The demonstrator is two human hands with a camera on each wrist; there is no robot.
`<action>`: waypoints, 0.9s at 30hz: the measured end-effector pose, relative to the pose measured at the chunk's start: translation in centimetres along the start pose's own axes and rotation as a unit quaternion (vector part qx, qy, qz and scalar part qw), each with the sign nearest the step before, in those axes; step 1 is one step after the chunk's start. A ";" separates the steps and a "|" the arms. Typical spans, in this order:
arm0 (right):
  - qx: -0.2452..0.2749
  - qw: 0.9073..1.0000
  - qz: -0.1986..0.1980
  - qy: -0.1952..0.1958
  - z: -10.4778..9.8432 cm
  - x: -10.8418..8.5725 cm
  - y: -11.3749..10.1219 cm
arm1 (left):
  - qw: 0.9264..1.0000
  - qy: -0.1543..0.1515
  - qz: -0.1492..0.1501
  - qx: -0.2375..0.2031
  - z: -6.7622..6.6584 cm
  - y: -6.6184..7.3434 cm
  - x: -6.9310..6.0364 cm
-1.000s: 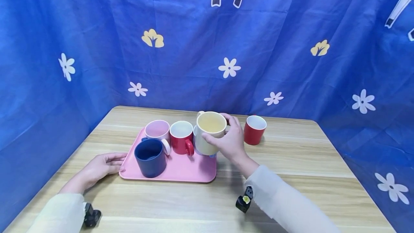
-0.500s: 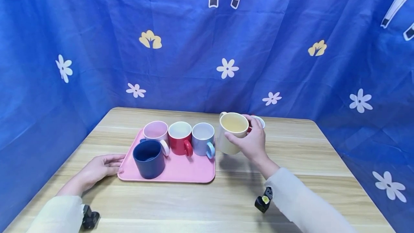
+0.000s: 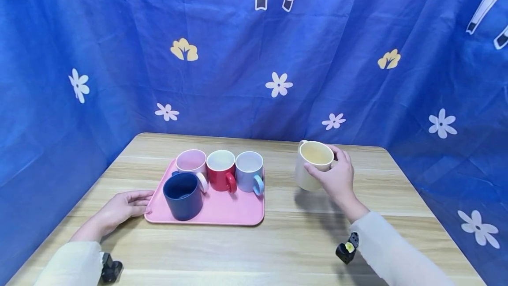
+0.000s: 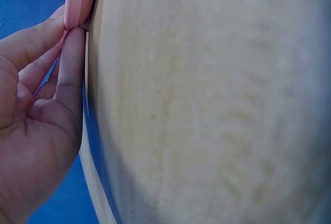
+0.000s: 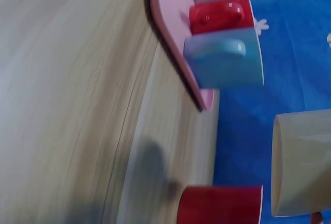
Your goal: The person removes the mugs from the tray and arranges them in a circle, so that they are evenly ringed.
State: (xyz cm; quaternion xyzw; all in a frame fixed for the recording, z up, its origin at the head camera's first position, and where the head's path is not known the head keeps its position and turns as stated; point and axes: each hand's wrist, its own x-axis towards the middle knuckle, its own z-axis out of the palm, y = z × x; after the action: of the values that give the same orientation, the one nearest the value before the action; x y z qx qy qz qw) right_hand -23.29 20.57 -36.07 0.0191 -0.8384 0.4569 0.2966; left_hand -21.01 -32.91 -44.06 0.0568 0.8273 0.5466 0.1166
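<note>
My right hand (image 3: 340, 179) grips a cream mug (image 3: 306, 174) around its body, to the right of the tray. The mug is held above the table, tilted a little, with its shadow below. Only a fingertip of that hand shows in the right wrist view, under the cream mug (image 5: 302, 162). At the left, my left hand (image 3: 122, 210) pinches the edge of a pink tray (image 3: 234, 213) between thumb and fingers, as the left wrist view shows at the tray rim (image 4: 80, 1). On the tray stand a pink mug (image 3: 192, 160), a red mug (image 3: 217, 181), a light blue mug (image 3: 247, 180) and a navy mug (image 3: 184, 206).
Another red mug (image 5: 220, 206) stands on the table near the cream mug; in the head view it is hidden behind the cream mug and hand. The wooden table (image 3: 222, 255) is bounded at the back and sides by a blue patterned cloth (image 3: 222, 92).
My right hand has carried the cream mug from over the tray's right end to the right, now in front of the second red mug. My left hand stays at the tray's edge.
</note>
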 end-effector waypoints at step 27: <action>-0.082 0.991 0.083 0.059 -2.8 0.7 6.6 | 1.000 0.001 0.016 -0.004 0.0 -0.3 0.0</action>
State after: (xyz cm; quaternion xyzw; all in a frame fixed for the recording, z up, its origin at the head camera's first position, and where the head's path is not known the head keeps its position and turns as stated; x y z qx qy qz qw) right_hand -24.54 26.74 -39.57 -0.1023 -0.8526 0.4103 0.3071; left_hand -21.01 -33.00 -44.30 0.0694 0.8243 0.5515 0.1073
